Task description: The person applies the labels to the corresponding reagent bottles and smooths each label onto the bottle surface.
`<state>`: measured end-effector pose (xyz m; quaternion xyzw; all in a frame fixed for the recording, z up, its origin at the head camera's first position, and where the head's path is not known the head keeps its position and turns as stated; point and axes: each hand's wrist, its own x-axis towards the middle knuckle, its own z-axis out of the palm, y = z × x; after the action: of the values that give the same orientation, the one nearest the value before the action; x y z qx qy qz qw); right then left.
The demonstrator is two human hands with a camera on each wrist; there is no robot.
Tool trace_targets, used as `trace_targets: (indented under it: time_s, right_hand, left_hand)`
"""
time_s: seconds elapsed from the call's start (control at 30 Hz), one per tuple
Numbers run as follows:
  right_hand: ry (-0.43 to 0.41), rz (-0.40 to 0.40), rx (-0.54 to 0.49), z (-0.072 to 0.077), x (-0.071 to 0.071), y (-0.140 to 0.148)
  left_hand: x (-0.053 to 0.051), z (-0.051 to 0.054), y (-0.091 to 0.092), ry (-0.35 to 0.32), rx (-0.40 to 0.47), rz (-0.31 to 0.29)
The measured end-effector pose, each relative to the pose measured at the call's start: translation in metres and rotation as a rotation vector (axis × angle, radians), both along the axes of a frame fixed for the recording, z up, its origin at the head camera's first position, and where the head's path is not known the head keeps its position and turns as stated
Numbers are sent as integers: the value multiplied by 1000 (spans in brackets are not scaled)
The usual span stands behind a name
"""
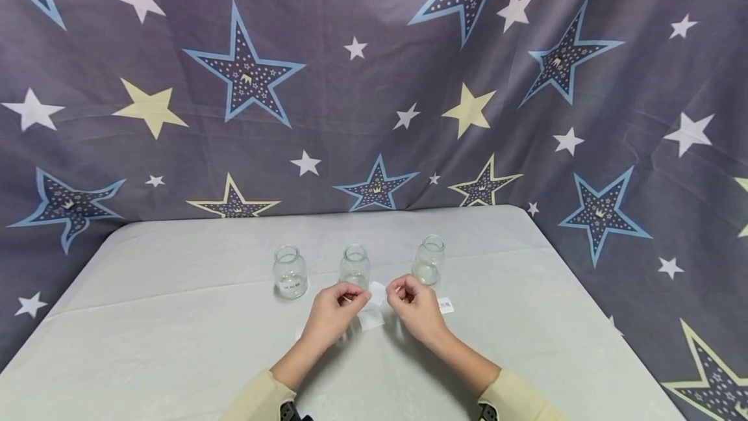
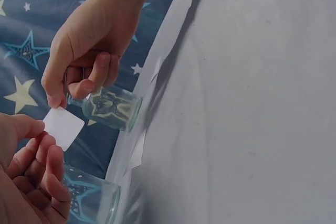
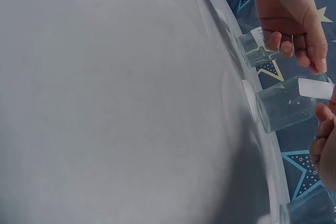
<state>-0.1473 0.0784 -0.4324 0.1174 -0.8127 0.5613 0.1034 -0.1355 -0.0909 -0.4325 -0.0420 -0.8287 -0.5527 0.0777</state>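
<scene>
A small white square label (image 1: 377,293) is stretched between the two hands in the head view. My left hand (image 1: 336,314) pinches one edge with thumb and forefinger, other fingers curled. On the opposite side, my right hand (image 1: 419,312) holds a corner in a pinch. The left wrist view shows the label (image 2: 64,128) blank, with fingertips of both hands on it. Behind the hands stand three open glass jars: a left one (image 1: 289,271) with a printed label, a middle one (image 1: 354,266) and a right one (image 1: 429,260).
A pale paper piece (image 1: 371,319) lies on the table below the held label. To the right of my right hand lies a printed label (image 1: 446,305). A star-patterned curtain (image 1: 327,115) hangs behind the white-covered table (image 1: 175,343).
</scene>
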Motion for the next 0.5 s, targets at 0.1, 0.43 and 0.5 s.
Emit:
trace_targets:
  time_s: [0.1, 0.43, 0.5]
  right_hand:
    - [21, 21, 7, -11, -6, 1]
    - [86, 107, 69, -5, 1, -2]
    - [93, 132, 71, -10, -1, -1]
  left_hand:
    - [0, 2, 1, -9, 30, 7]
    - [0, 0, 3, -29, 87, -25]
    - [0, 0, 3, -38, 104, -28]
